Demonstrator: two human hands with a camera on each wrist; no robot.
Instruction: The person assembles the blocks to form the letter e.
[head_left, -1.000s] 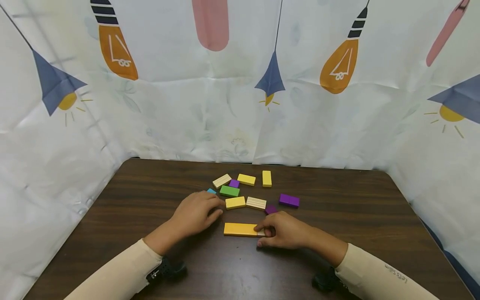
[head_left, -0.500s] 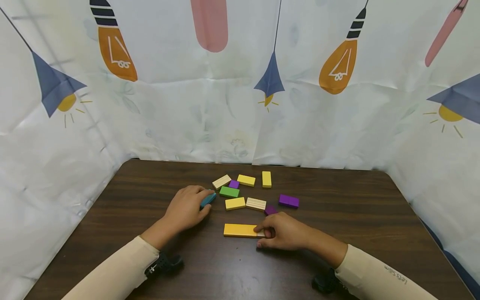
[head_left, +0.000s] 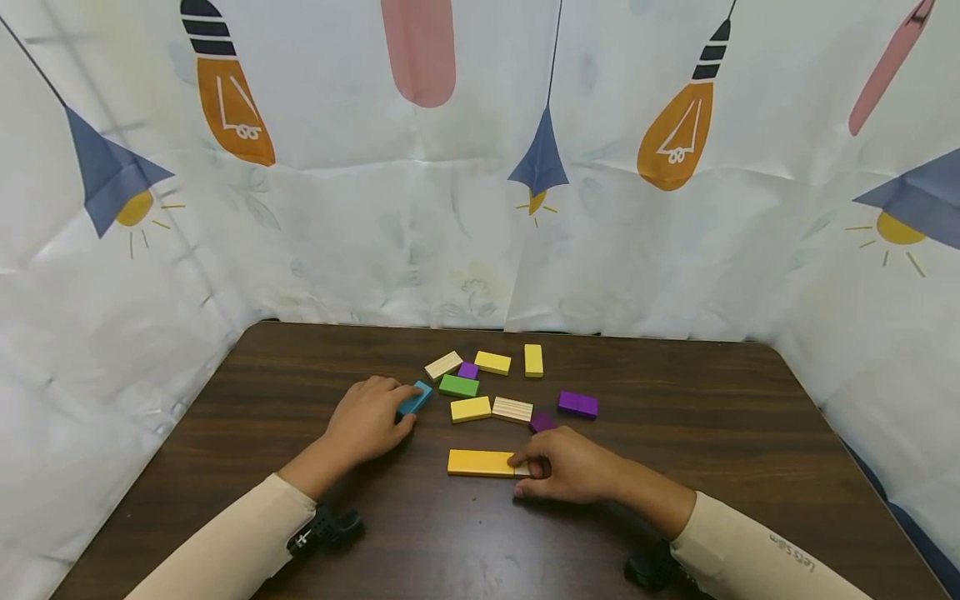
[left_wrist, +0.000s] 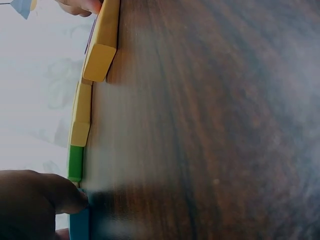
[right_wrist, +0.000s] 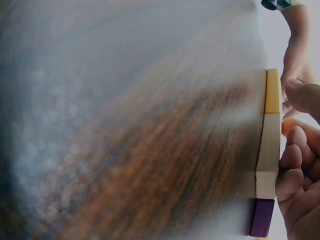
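In the head view my left hand (head_left: 367,418) pinches a small blue block (head_left: 415,399) between thumb and index finger, left of a green block (head_left: 459,386). The left wrist view shows my thumb at an end of the blue block (left_wrist: 79,220). My right hand (head_left: 573,462), fingers loosely curled, touches the right part of a row made of a longer yellow block (head_left: 481,462) and a plain wooden block (head_left: 521,471), largely covered by the hand. In the right wrist view my fingertips rest along the wooden block's (right_wrist: 268,150) upper edge, the thumb raised above the yellow block.
Farther back lie yellow blocks (head_left: 470,409), plain wooden blocks (head_left: 512,409) and purple blocks (head_left: 577,404). A dark purple block (head_left: 542,422) sits right beside my right hand. The brown table (head_left: 697,417) ends at a printed white curtain (head_left: 375,242).
My left hand has shifted left, from beside the near yellow block onto the blue block, which now shows between its thumb and index finger. The right hand has stayed on the row.
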